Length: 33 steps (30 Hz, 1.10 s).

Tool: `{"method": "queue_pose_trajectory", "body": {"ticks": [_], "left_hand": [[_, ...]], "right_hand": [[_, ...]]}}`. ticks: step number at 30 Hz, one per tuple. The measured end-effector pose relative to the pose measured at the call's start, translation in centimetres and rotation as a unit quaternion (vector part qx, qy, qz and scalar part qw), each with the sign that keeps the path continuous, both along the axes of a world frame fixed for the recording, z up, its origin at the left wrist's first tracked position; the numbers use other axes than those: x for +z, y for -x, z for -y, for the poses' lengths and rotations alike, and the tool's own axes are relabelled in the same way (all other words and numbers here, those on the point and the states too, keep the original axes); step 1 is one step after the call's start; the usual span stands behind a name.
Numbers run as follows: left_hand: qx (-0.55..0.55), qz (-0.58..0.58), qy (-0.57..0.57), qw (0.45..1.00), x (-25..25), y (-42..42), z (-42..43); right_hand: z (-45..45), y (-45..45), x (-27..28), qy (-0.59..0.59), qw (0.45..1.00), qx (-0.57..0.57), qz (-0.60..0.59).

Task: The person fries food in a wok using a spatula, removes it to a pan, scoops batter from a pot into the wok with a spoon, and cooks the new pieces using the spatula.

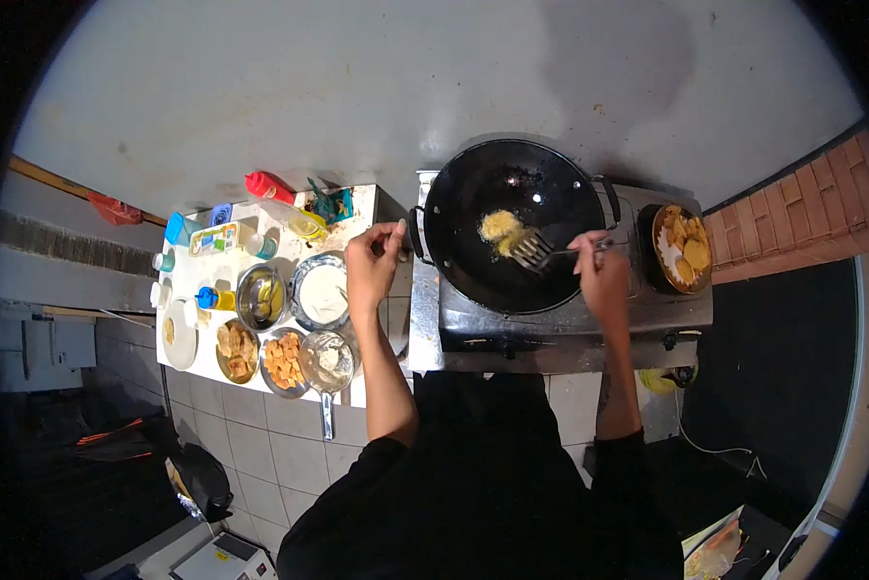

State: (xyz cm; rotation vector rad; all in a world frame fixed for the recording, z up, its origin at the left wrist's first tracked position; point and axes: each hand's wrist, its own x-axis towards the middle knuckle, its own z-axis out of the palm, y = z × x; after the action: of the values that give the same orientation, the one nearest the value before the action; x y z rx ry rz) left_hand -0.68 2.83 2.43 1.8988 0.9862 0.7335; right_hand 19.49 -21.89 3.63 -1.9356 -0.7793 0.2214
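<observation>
A black two-handled wok (pixel 483 285) sits on the steel stove, with frothing oil and a golden battered piece (pixel 500 226) frying in it. My right hand (pixel 601 273) is closed round the handle of a slotted turner (pixel 533 253). The turner's head is down in the wok, against the lower right of the frying food. At the wok's left side, my left hand (pixel 374 263) has its fingers pinched together at the loop handle (pixel 416 234); how firmly they grip it is hard to see.
On the stove's right is a plate of fried pieces (pixel 684 249). The left-hand table holds a bowl of white batter (pixel 324 293), a saucepan (pixel 328 362), a plate of orange-brown chunks (pixel 283 362), a metal bowl (pixel 260 298), a red squeeze bottle (pixel 268 186) and several other containers. A brick wall (pixel 792 208) borders the right.
</observation>
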Motion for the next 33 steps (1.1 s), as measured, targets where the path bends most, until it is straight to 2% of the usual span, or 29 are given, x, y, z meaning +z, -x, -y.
{"method": "queue_pose_trajectory", "body": {"ticks": [1,2,6,9,11,13,15,17,19,20,21,23,25,27,29,30,33], "left_hand": [[-0.002,0.0,-0.001,1.0,0.0,-0.1,0.0],[-0.007,-0.002,-0.003,1.0,-0.1,-0.1,-0.1],[0.006,-0.009,-0.044,0.999,-0.4,0.2,0.1],[0.015,-0.002,-0.015,1.0,-0.9,0.1,-0.1],[0.026,-0.022,-0.014,0.999,-1.1,-0.1,0.0],[0.044,-0.045,-0.011,0.998,-1.1,0.0,0.2],[0.057,-0.075,-0.072,0.993,-1.1,-0.1,0.7],[0.071,-0.098,-0.086,0.989,-0.5,0.0,1.1],[0.087,-0.102,-0.075,0.988,0.0,0.0,1.5],[0.094,-0.103,-0.081,0.987,-0.2,-0.2,1.3],[0.088,-0.121,-0.093,0.984,-0.3,-0.3,1.1],[0.081,-0.152,-0.089,0.981,-0.6,-0.2,1.5],[0.058,-0.145,-0.078,0.985,-1.8,-0.7,1.1],[0.062,-0.145,-0.079,0.984,-2.0,-1.1,1.3],[0.061,-0.146,-0.079,0.984,-2.0,-1.2,1.4],[0.065,-0.137,-0.079,0.985,-2.0,-1.2,1.4],[0.061,-0.127,-0.071,0.987,-2.4,-1.3,1.1]], "right_hand": [[-0.3,-0.1,-0.6,0.014,0.999,0.033,0.014],[-0.4,0.2,-1.1,-0.021,0.999,0.025,0.02],[-0.2,-0.1,-0.2,-0.019,1.0,-0.015,0.001],[-0.7,-0.2,-0.7,-0.028,1.0,-0.015,0.0],[-0.3,-0.7,-0.5,-0.015,0.996,0.061,0.068],[-0.4,-1.1,0.2,-0.02,0.997,0.053,0.057],[-0.8,-1.8,-0.3,-0.029,0.998,0.032,0.034],[-1.1,-1.9,-0.2,-0.035,0.998,0.051,0.013],[-0.2,-2.2,-0.1,-0.049,0.993,0.103,0.04],[0.2,-2.7,0.3,-0.049,0.992,0.09,0.078],[0.3,-3.0,0.4,-0.014,0.998,0.059,0.019],[-0.6,-3.4,-0.2,-0.051,0.996,0.057,0.049],[-0.9,-2.7,-0.5,-0.064,0.988,0.124,0.067],[-0.1,-2.7,0.4,-0.064,0.986,0.147,0.034],[0.9,-3.7,0.6,-0.005,0.996,0.093,-0.005],[0.5,-4.2,-0.1,-0.06,0.993,0.095,0.042],[-0.8,-3.5,-1.0,-0.084,0.984,0.13,0.086]]}}
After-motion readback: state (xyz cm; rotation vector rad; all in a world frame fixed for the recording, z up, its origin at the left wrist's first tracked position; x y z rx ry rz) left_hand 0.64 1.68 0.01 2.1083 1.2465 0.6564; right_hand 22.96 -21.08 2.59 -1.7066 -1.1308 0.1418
